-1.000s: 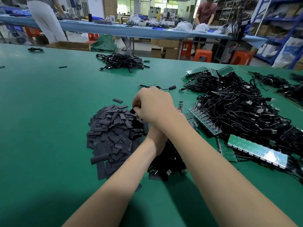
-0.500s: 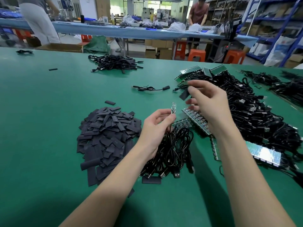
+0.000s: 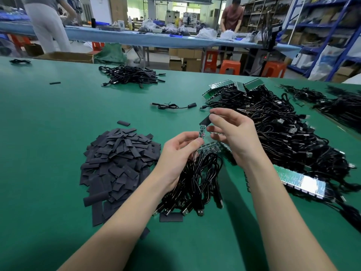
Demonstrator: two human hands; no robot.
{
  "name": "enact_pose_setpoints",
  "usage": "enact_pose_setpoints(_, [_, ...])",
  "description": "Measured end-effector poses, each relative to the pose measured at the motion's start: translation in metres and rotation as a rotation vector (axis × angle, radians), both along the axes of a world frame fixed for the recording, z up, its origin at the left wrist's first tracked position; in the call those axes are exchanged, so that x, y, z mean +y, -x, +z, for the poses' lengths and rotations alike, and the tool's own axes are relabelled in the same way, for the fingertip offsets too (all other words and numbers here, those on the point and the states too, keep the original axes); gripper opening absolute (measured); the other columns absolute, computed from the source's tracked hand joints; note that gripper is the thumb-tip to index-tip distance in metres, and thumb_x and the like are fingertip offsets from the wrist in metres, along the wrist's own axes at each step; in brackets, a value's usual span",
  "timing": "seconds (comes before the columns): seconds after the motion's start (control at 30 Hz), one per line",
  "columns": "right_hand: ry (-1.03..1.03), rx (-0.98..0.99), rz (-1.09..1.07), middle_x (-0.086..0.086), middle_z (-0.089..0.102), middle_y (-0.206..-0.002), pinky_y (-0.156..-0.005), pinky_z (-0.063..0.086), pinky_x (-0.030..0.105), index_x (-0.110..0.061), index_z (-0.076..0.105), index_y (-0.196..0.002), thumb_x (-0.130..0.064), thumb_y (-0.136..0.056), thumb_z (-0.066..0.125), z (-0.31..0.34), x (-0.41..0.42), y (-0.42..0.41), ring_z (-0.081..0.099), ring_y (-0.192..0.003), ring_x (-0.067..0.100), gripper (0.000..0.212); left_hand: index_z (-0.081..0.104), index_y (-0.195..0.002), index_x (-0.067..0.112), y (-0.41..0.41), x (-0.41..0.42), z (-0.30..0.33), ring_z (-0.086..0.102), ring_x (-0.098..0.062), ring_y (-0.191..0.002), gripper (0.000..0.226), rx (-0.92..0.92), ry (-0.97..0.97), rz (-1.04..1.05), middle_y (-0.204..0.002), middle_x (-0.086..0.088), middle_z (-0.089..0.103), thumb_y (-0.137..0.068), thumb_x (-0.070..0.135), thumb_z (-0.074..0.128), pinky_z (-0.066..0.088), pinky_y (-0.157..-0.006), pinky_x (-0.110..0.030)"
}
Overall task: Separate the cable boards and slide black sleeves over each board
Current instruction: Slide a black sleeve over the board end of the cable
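The bench (image 3: 48, 145) is plain green; the sleeves (image 3: 119, 163) are matte black, the cables (image 3: 289, 137) glossy black, the board (image 3: 201, 131) green, the stools (image 3: 230, 67) orange.

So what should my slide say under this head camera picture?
Left hand holds a small board; right hand brings a black sleeve.

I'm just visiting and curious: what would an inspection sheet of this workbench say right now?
Surface: green table mat, large, flat.
Job's things: small green circuit board held upright; flat black sleeve at its top end; heap of black sleeves to the left.
Clutter: stray sleeve pieces on the mat.
Hands: left hand pinches the board; right hand pinches the sleeve.
Cables: black USB cable bundle under the hands; big cable tangle with green board strips to the right.
Surroundings: blue bench, orange stools, shelving, two people.
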State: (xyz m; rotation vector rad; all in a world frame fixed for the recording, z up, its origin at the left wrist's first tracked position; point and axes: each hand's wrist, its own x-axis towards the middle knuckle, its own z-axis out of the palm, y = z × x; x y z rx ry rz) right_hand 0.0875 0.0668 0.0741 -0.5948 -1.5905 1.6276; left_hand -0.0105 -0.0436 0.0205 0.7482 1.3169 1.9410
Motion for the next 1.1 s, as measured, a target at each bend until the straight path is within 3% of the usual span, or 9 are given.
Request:
enact_pose_setpoints(0.2, [0.140,0.060,0.141,0.009,0.072,-0.093,-0.067,0.055,0.022,-0.005,0.071,-0.107,-0.010,-0.095,0.066,-0.001,0.003,-0.001,0.066,-0.074,0.014,0.014,0.069,-0.096,0.013,0.000,0.001,0.000,0.049,-0.009,-0.054,0.012,-0.027,-0.024,-0.022,-0.081,0.002,0.068,-0.093,0.003,0.065,0.044,-0.055,-0.017])
enact_pose_setpoints(0.43, [0.150,0.075,0.245,0.009,0.075,-0.101,-0.068,0.054,0.022,-0.009,0.067,-0.104,-0.010,-0.097,0.061,-0.006,0.005,0.001,0.067,-0.076,0.013,0.010,0.066,-0.103,0.008,0.003,0.000,0.000,0.047,-0.012,-0.053,0.010,-0.026,-0.034,-0.047,-0.078,0.004,0.069,-0.096,0.003,0.061,0.042,-0.053,-0.018])
enact_pose_setpoints(0.53, [0.106,0.069,0.272,0.008,0.074,-0.106,-0.074,0.055,0.022,-0.010,0.069,-0.106,-0.003,-0.091,0.065,-0.009,0.005,0.000,0.068,-0.086,0.013,0.017,0.066,-0.101,0.010,0.004,0.000,0.000,0.047,-0.012,-0.054,0.009,-0.034,-0.034,-0.049,-0.078,0.003,0.070,-0.096,0.004,0.061,0.043,-0.053,-0.018])
enact_pose_setpoints(0.67, [0.108,0.116,0.275,0.010,0.073,-0.102,-0.079,0.055,0.021,-0.003,0.069,-0.107,0.010,-0.088,0.064,-0.012,0.004,-0.001,0.067,-0.090,0.014,0.024,0.067,-0.101,0.010,0.003,0.000,0.000,0.047,-0.012,-0.054,0.010,-0.034,-0.035,-0.048,-0.078,0.003,0.070,-0.096,0.003,0.061,0.043,-0.055,-0.018])
enact_pose_setpoints(0.87, [0.170,0.207,0.145,0.008,0.073,-0.096,-0.079,0.055,0.022,-0.005,0.071,-0.111,-0.010,-0.087,0.070,-0.013,0.007,-0.001,0.069,-0.087,0.017,0.024,0.066,-0.101,0.008,0.003,0.000,0.001,0.046,-0.012,-0.054,0.009,-0.053,-0.047,-0.057,-0.076,0.004,0.069,-0.095,0.002,0.061,0.043,-0.053,-0.018])
enact_pose_setpoints(1.1, [0.133,0.212,0.128,0.008,0.073,-0.087,-0.080,0.056,0.021,-0.001,0.070,-0.107,-0.003,-0.093,0.065,-0.014,0.004,0.001,0.069,-0.081,0.014,0.015,0.066,-0.100,0.009,0.004,-0.001,0.000,0.047,-0.011,-0.054,0.009,-0.041,-0.055,-0.088,-0.076,0.004,0.068,-0.095,0.003,0.062,0.043,-0.052,-0.017])
